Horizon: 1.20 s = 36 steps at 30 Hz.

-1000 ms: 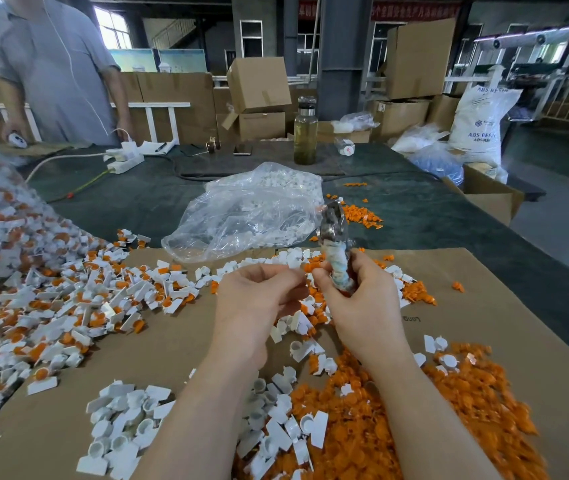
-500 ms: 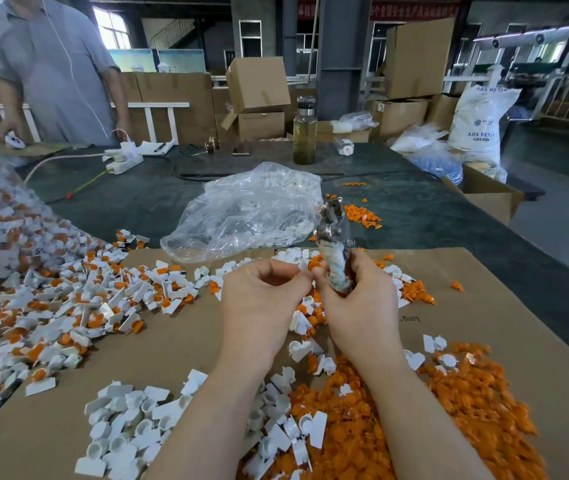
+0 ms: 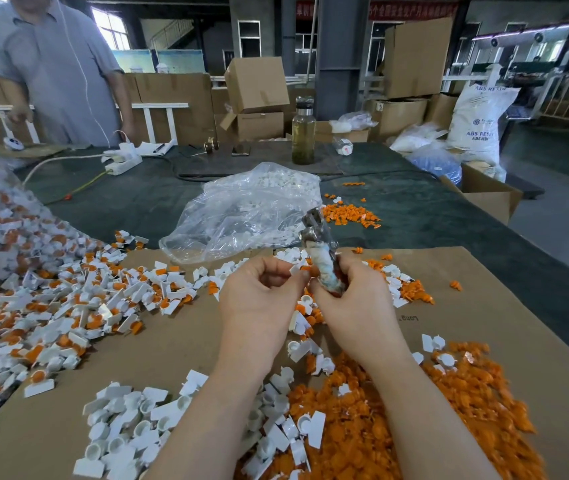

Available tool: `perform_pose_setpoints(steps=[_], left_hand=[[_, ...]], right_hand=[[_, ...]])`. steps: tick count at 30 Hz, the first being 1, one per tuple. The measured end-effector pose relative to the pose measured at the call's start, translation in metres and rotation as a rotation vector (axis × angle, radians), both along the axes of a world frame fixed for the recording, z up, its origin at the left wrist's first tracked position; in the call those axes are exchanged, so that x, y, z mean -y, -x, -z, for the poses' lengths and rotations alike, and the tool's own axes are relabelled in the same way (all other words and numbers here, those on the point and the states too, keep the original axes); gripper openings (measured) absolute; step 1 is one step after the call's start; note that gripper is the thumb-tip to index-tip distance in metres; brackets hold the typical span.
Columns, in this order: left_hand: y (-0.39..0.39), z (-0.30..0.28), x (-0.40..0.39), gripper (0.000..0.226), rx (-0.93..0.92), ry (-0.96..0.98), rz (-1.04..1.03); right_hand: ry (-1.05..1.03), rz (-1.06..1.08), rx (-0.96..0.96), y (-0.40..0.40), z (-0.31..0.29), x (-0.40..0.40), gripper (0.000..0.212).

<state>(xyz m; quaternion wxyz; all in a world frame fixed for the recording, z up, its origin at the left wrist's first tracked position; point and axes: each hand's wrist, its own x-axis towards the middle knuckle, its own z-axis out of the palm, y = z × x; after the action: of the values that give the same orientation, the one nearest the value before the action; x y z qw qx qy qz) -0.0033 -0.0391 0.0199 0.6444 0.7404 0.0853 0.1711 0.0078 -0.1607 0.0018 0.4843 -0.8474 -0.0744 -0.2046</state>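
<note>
Two hands are up over the far middle of the cardboard sheet (image 3: 484, 306). The right hand (image 3: 356, 306) is wrapped round the taped handle of one metal plier-type tool (image 3: 321, 251), head tilted up toward the sheet's far edge. The left hand (image 3: 259, 299) pinches one small white-and-orange part (image 3: 297, 270) between thumb and fingertips, right beside the tool handle; we can't tell if they touch. On the sheet we count three heaps, pieces too many to count: mixed heap (image 3: 51, 306) on its left side, white heap (image 3: 120, 417) at its near edge, orange heap (image 3: 466, 403) at its near right. Beyond the sheet's far edge: one clear bag (image 3: 241, 216) of white parts, one smaller orange scatter (image 3: 349, 214), further back one bottle (image 3: 303, 133) and one person (image 3: 58, 64) standing.
</note>
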Motion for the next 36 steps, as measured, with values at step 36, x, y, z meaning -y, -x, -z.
perform_pose_setpoints(steps=[36], left_hand=[[-0.005, -0.001, -0.02, 0.013, 0.123, 0.244, 0.185]], right_hand=[[0.142, -0.382, -0.383, 0.009, -0.015, 0.019, 0.024]])
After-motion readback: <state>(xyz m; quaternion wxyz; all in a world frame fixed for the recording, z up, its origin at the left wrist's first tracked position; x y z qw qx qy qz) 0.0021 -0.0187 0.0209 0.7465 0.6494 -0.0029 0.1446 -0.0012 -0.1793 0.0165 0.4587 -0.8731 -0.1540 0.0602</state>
